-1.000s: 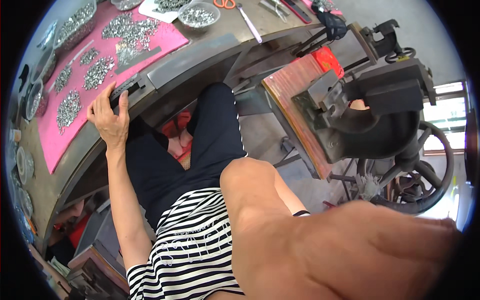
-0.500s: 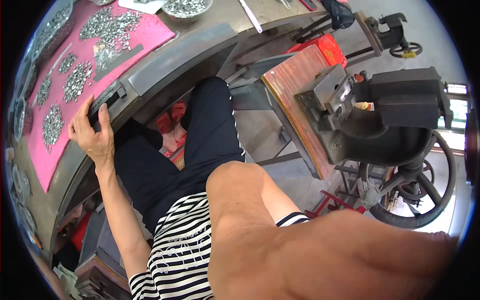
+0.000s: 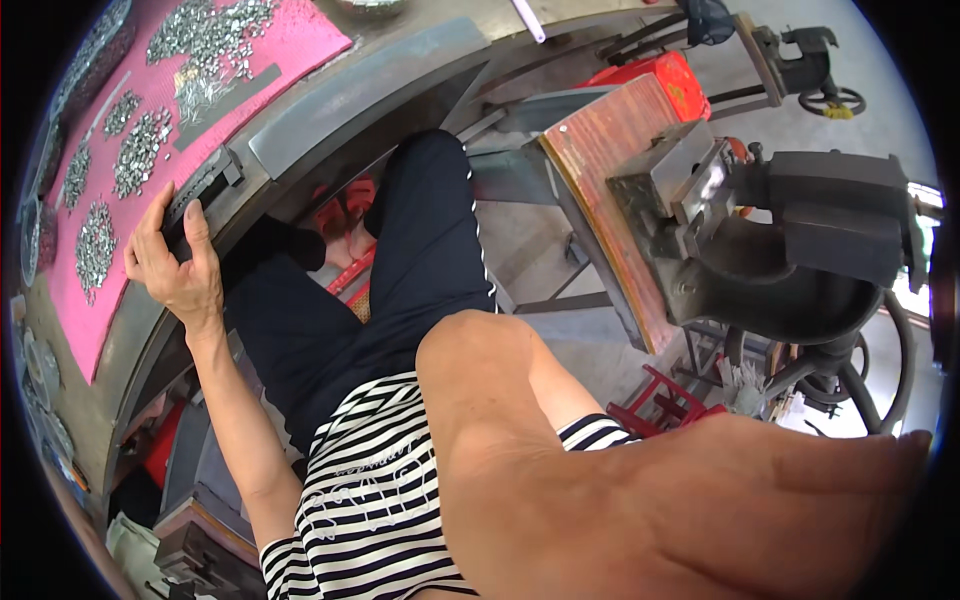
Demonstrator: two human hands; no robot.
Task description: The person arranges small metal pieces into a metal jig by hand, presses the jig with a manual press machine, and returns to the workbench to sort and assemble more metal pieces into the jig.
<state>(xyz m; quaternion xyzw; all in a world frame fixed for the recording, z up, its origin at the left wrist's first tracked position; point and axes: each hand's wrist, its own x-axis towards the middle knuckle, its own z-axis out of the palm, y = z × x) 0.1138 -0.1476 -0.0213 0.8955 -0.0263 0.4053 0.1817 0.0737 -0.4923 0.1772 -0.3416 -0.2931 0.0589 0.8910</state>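
Note:
My left hand (image 3: 178, 275) lies at the bench edge, thumb and forefinger on either side of the near end of a long dark metal fixture (image 3: 208, 188). Its palm hides part of that end. Just left of the hand, piles of small shiny metal parts (image 3: 96, 245) are spread on a pink mat (image 3: 82, 335); a larger heap (image 3: 205, 38) lies farther off. A flat grey strip (image 3: 225, 108) rests on the mat. My right hand (image 3: 800, 480) is raised very close at the lower right, large and blurred. Its fingers are mostly hidden, and nothing can be made out in it.
To the right, a heavy dark machine (image 3: 790, 260) with a handwheel stands on a wooden-topped stand (image 3: 610, 150). A red container (image 3: 680, 85) sits behind it. Clear tubs (image 3: 40, 235) line the bench's left side. A pale pen-like stick (image 3: 528, 18) lies at the far edge.
The view has shifted slightly, so the bench things sit a little higher and farther left. My left hand stays on the fixture; my right hand remains raised close by.

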